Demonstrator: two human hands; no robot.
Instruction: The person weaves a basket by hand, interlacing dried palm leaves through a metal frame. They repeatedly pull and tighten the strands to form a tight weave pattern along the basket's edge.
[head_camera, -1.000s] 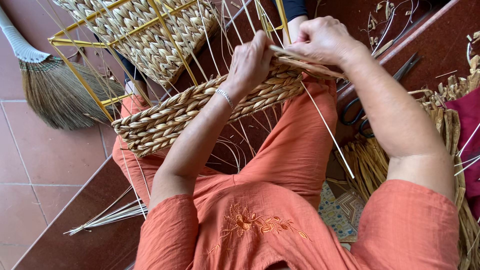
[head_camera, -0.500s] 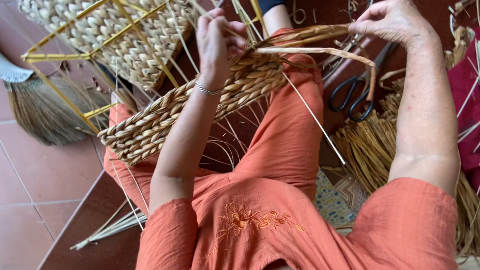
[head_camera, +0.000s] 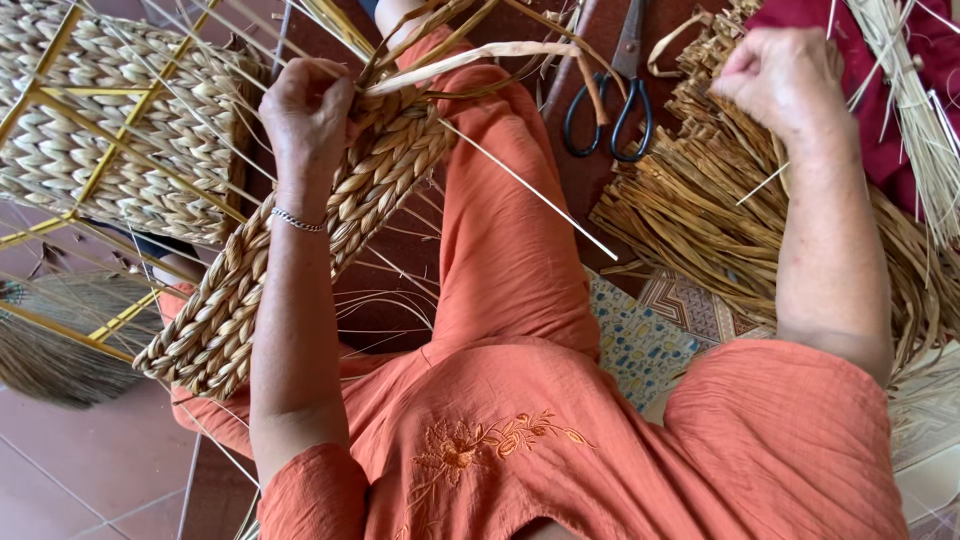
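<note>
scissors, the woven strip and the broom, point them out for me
scissors (head_camera: 608, 118), head view, on the black handle loops.
woven strip (head_camera: 300, 270), head view, on the braided middle, beside the left forearm.
broom (head_camera: 50, 355), head view, on the bristle fan at the left edge.

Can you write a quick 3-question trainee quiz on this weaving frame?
1. True or false: the scissors are in the right hand.
2. Which hand grips the woven band? A left, B right.
3. What lies under the right forearm?

Key:
1. False; they lie on the floor between the hands.
2. A; the left hand holds its upper end.
3. A pile of dried fibre strips.
</note>
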